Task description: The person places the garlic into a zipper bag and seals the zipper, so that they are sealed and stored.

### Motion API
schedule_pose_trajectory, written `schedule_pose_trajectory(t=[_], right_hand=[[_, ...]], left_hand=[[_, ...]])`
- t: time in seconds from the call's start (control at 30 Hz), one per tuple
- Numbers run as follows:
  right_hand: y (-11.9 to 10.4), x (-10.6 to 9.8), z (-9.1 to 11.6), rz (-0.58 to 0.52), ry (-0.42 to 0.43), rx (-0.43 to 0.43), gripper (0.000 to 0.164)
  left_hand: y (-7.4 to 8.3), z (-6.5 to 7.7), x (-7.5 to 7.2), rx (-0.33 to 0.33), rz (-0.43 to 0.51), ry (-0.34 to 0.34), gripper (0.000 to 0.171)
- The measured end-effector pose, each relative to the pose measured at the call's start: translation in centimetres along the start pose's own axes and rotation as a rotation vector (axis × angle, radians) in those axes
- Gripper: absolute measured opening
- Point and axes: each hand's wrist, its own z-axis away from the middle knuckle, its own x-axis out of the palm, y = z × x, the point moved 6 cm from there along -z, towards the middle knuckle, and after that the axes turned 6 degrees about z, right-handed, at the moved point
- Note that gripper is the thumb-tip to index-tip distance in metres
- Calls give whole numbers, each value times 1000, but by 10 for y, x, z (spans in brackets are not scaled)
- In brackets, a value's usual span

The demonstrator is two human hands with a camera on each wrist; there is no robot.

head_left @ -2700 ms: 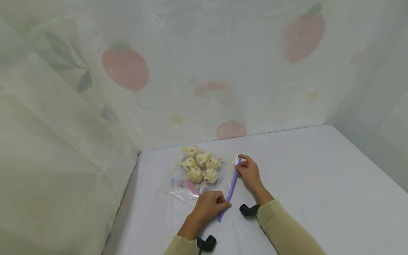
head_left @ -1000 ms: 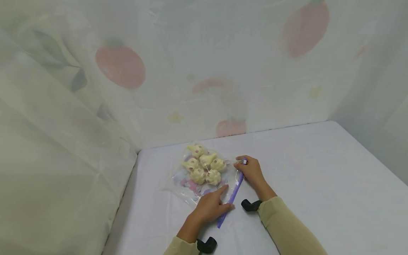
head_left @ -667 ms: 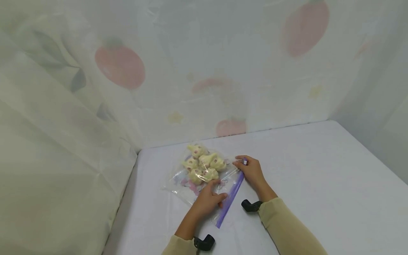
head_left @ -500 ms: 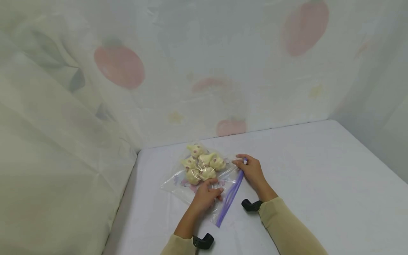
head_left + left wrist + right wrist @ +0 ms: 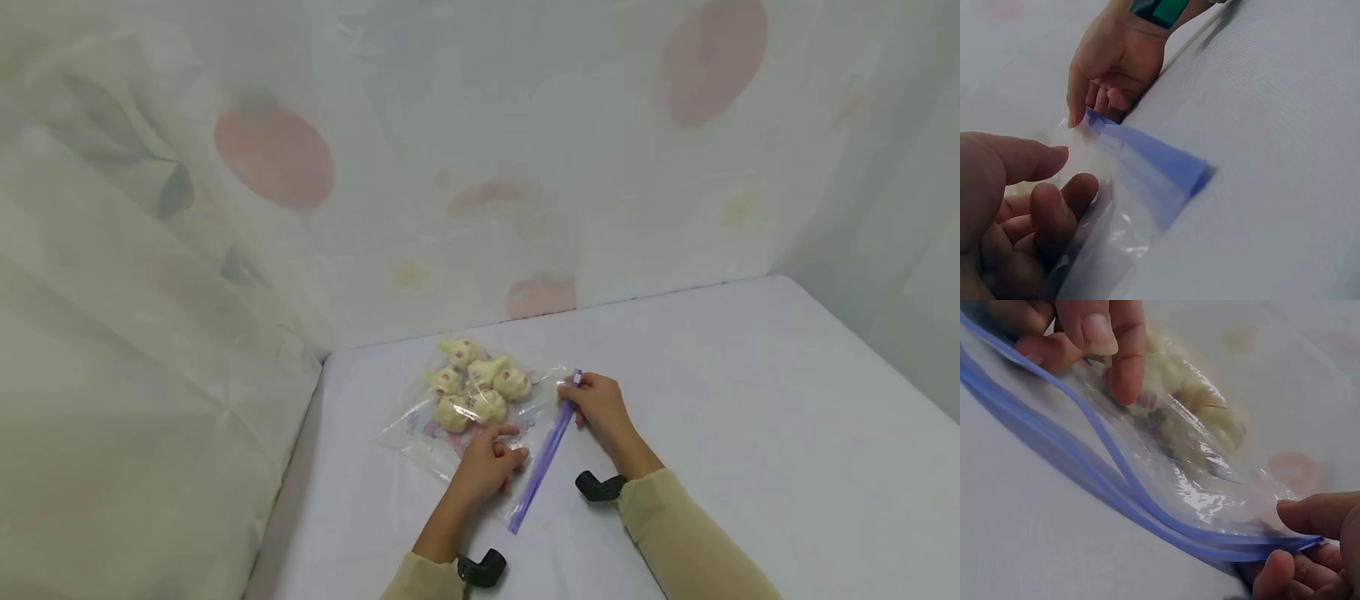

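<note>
A clear zip bag (image 5: 542,471) with a purple zip edge lies on the table, with several garlic bulbs (image 5: 486,407) inside it. At the far end of the zip, my right hand (image 5: 606,412) pinches the bag's corner beside a small white-marked piece. My left hand (image 5: 480,465) hovers over or lightly touches the bag's near part, its fingers loosely bent and thumb apart, gripping nothing. In the right wrist view the two purple edges (image 5: 1110,450) stand apart along the middle and meet near my right fingers (image 5: 1316,515).
The white table (image 5: 712,417) stretches away to the right of the bag. A pale curtain (image 5: 420,167) with printed fruit hangs behind the table, and another fold (image 5: 150,375) closes in the left side. Each wrist carries a black camera mount (image 5: 483,568).
My left hand has left the purple edge and shifted left over the bag, its index finger no longer pointing straight. The two zip edges have parted. My right fingers have drawn back at the corner.
</note>
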Motion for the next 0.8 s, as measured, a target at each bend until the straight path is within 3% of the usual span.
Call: schedule_pose_trajectory(t=[0.4, 0.57, 0.67, 0.8], right_hand=[[3, -2, 6, -78, -6, 10, 32], [6, -3, 3, -125, -8, -14, 34], [8, -2, 1, -140, -13, -36, 34], [11, 0, -1, -147, -28, -71, 33]], left_hand=[[4, 2, 3, -16, 80, -91, 42], [15, -4, 6, 1, 85, -45, 48], [30, -11, 7, 28, 102, -10, 49], [51, -26, 7, 82, 51, 23, 47]])
